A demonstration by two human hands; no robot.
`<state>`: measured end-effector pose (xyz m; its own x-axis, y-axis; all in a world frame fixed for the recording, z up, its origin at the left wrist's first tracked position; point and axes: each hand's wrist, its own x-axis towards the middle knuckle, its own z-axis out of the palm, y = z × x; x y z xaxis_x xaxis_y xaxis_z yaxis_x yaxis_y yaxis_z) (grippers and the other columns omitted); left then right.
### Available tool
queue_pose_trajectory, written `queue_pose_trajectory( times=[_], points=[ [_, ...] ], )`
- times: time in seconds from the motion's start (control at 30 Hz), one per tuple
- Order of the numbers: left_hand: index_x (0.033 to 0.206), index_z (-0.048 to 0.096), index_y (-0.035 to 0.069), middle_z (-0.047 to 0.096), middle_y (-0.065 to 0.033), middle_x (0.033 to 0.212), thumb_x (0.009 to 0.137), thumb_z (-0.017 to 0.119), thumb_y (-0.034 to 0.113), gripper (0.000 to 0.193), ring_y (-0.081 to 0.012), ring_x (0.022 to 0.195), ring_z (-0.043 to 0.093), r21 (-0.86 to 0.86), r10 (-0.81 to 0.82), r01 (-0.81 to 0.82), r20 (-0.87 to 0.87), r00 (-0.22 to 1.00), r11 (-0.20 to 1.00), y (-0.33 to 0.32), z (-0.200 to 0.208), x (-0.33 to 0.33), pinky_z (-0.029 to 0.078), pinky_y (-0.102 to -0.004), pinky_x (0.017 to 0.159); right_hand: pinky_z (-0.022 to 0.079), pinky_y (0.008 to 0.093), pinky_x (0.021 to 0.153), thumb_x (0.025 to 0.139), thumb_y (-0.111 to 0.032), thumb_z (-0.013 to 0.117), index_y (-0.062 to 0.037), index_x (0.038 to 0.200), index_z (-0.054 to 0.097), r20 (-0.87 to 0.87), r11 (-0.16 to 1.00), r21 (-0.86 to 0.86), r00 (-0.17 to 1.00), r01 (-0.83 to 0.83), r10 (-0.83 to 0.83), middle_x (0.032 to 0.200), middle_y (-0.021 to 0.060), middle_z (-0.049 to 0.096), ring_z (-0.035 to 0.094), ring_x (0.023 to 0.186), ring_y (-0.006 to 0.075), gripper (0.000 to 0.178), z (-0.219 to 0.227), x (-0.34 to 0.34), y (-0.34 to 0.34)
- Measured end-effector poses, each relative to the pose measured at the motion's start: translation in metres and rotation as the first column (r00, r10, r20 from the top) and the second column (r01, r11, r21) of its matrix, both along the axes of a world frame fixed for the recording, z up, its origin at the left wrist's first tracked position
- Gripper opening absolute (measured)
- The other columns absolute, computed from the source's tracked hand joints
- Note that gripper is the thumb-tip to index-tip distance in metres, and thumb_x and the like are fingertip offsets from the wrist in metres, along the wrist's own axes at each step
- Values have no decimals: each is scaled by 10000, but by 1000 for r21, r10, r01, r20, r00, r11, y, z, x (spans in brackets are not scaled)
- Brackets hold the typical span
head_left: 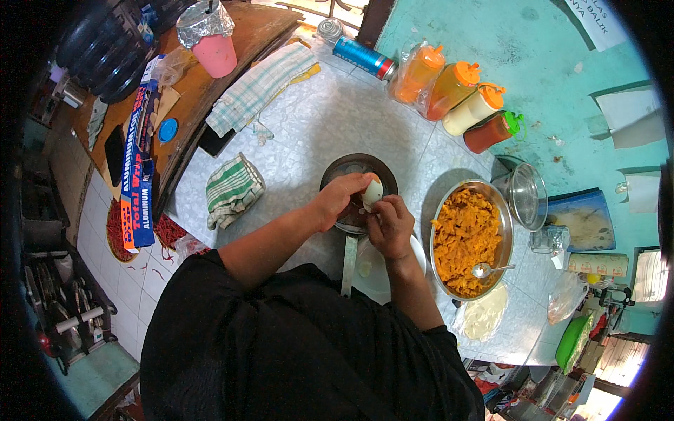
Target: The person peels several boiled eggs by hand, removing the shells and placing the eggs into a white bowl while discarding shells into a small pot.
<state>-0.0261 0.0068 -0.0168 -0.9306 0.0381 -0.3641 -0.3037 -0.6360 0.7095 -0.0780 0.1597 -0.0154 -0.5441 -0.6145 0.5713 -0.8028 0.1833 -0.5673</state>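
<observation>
A whitish boiled egg (373, 194) with an orange-brown patch near its top is held over a dark saucepan (358, 160). My left hand (340, 201) grips it from the left, fingers closed around its side. At its lower right, the closed fingers of my right hand (391, 223) pinch the egg's surface, where a bit of shell seems to hang. What lies in the saucepan is mostly covered by my hands. The pan's pale handle points toward me. Beside it, partly under my right forearm, sits a white bowl (418, 261) with a pale, rounded thing inside.
To the right stands a steel bowl (507, 242) of orange mash with a spoon, near a flat dough sheet (486, 313). Sauce bottles (449, 91) and a blue can (363, 58) line the wall. Folded cloths (235, 189) and a foil box (139, 168) lie left.
</observation>
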Motion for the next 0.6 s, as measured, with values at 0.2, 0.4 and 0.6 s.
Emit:
queue_pose_trajectory(
  times=[0.2,0.4,0.6],
  points=[
    [1008,558,94,586,-42,896,954,392,350,310,-174,762,566,97,98,-111,134,986,989,2,9,-3,469,-300,671,477,325,573,627,39,630,-44,770,549,-9,999,13,999,-35,35,780,127,547,583,669,293,184,-1,0,2],
    [1050,570,78,638,-85,890,939,383,404,392,-222,770,613,332,11,-36,77,997,942,-13,-10,-5,514,-395,702,467,320,581,637,44,605,-26,753,551,121,1000,16,993,3,-5,773,129,542,567,658,286,146,2,2,3],
    [1027,571,45,615,-71,887,972,311,361,413,-202,749,585,322,13,-52,124,992,945,-10,17,-3,471,-336,629,465,311,632,664,27,595,-9,741,545,198,996,41,976,83,-89,846,127,539,557,762,241,99,0,-1,6]
  ],
)
